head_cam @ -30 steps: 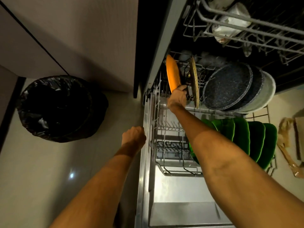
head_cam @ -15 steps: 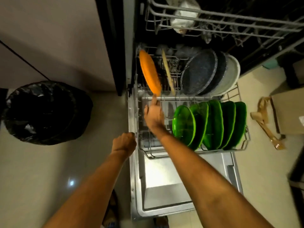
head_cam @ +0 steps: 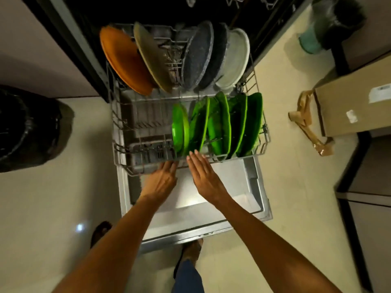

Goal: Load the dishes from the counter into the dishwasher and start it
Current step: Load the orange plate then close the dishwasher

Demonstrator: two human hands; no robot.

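The left hand lies with straight fingers against the front rail of the lower rack, holding nothing; the right hand sits just beside it at three o'clock, flat and spread, fingertips on the same rail below the green plates, also holding nothing; the rack stands pulled out over the open dishwasher door, with the green plates upright in the front row from the middle toward three o'clock, and behind them at twelve o'clock an orange plate, a beige plate, two dark speckled plates and a white plate leaning in the tines; the step in hand looks like sliding the loaded rack home; it is best done with both palms pressing evenly and level on the rail, slowly, so the leaning plates do not knock together or tip, and so the rack runs straight on its rollers; fingers should come clear before the door is lifted.
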